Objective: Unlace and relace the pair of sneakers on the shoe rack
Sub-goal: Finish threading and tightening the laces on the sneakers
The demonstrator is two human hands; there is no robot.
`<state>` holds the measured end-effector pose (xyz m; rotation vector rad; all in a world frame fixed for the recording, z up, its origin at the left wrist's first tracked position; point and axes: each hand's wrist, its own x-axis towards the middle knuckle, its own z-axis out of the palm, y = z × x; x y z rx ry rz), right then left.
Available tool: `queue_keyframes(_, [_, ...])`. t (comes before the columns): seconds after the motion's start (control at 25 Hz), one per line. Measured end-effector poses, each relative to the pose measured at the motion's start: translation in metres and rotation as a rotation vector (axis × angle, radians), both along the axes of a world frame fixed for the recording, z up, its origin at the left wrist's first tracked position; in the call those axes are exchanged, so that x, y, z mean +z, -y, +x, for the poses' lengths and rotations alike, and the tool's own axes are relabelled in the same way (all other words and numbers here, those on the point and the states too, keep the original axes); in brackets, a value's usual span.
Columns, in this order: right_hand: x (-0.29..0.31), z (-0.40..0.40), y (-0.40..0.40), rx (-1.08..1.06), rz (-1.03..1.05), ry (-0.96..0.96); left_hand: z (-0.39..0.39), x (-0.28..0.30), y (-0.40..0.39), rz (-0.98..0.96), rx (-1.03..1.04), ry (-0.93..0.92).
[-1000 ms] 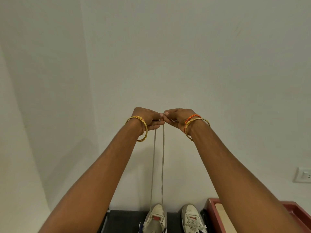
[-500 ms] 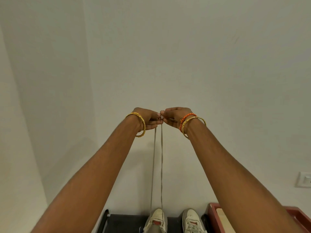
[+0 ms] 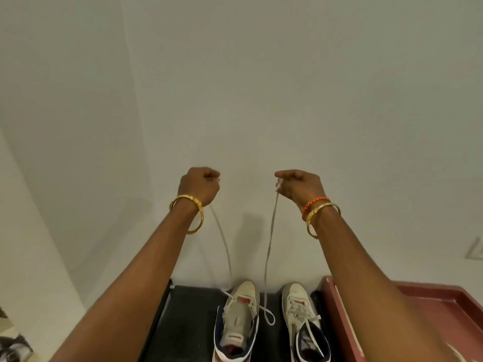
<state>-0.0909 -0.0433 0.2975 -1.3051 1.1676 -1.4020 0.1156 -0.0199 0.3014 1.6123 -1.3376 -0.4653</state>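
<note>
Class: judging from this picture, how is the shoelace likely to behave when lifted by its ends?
Probably floppy: the shoelace sags and loops beside the left sneaker. Likely light: the left hand and right hand lift it, and the sneaker looks unlifted.

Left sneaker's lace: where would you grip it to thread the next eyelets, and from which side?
Judging by pose, grip each end of the lace near its tip, from above, as the left hand and right hand do now. Both strands rise from the lowest eyelets of the left sneaker, so the tips are free.
</note>
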Motion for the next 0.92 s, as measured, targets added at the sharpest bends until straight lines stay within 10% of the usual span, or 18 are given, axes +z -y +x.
queue_keyframes(0.36, [-0.293, 0.011, 0.024, -0.192, 0.579, -0.244, 0.004, -0.284, 0.014, 0.861, -0.187, -0.084])
queue_keyframes(0.56, [-0.352, 0.029, 0.035, 0.065, 0.809, -0.333, -0.003, -0.329, 0.025, 0.847, -0.18, 0.104])
queue_keyframes(0.76, [-0.382, 0.02, 0.044, -0.016, 0.685, -0.461, 0.001, -0.34, 0.03, 1.003, -0.192, -0.232])
queue_keyframes(0.92, [-0.387, 0.019, 0.044, 0.02, 0.584, -0.554, 0.008, -0.364, 0.053, 0.758, -0.142, -0.176])
